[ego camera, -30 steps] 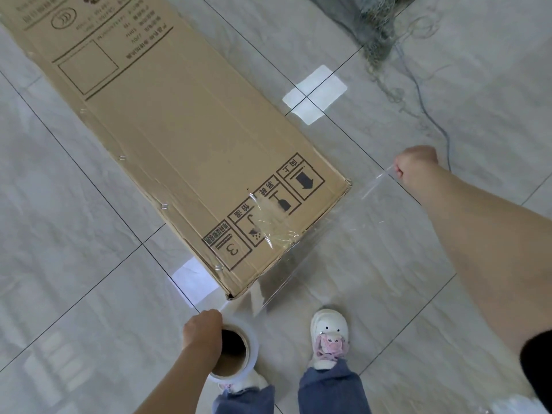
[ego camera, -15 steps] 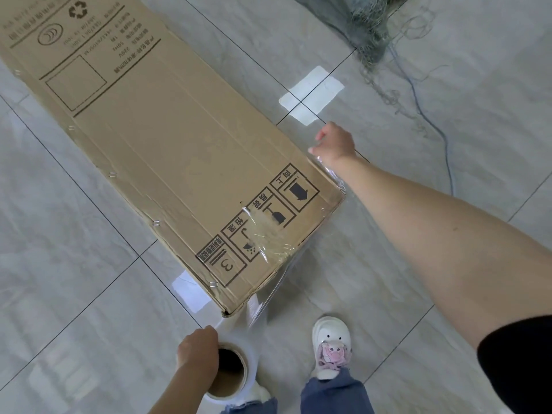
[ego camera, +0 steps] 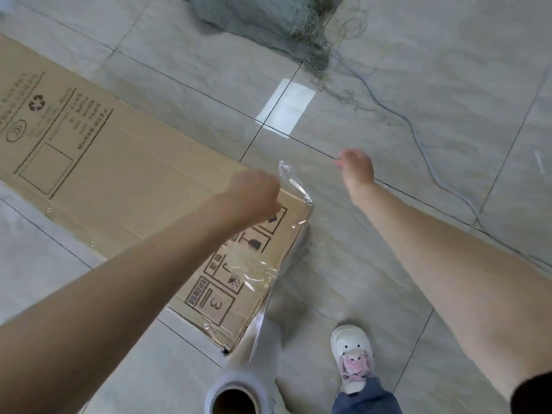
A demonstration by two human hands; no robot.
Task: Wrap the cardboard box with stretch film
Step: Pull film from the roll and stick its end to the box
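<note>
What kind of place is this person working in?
Probably indoors, in a home or small storeroom, though I can't be sure. The floor is glossy grey marble-look tile, a long cardboard box lies flat on it, and a roll of stretch film stands nearby.

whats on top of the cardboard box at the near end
Crinkled stretch film lies over the printed symbols of the cardboard box; the left hand above hides part of the symbols and its grip.

Single head-worn wide-angle view, looking steeply down from standing height onto tiled floor point(ego camera: 418, 70), arms reaching forward into frame; no second view.
</note>
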